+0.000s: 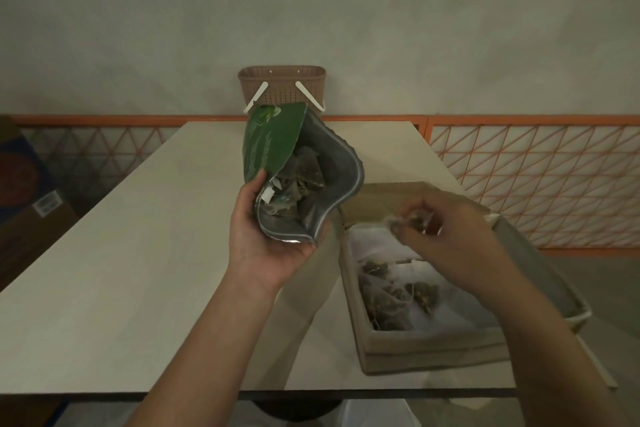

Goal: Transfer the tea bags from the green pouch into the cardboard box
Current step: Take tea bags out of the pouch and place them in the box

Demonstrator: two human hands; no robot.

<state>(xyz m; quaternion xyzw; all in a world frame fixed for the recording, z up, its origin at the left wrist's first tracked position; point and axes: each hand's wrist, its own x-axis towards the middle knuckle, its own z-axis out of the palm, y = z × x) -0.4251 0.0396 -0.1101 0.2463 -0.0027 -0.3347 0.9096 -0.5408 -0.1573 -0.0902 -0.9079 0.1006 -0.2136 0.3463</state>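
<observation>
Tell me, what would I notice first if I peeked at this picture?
Probably the green pouch, held open mid-picture by the left hand, with tea bags showing inside. Next, the right hand pinching a tea bag over the cardboard box at the table's right, where several already lie.

green pouch (273, 142) open, upright | cardboard box (426, 345) holds tea bags (394, 291) (perhaps five)

Bare forearms (no sleeves visible)

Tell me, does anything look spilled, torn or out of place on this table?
Nothing stands out. The left hand holds the green pouch open and upright, its tea bags inside; the right hand pinches one above the cardboard box, where others lie.
</observation>
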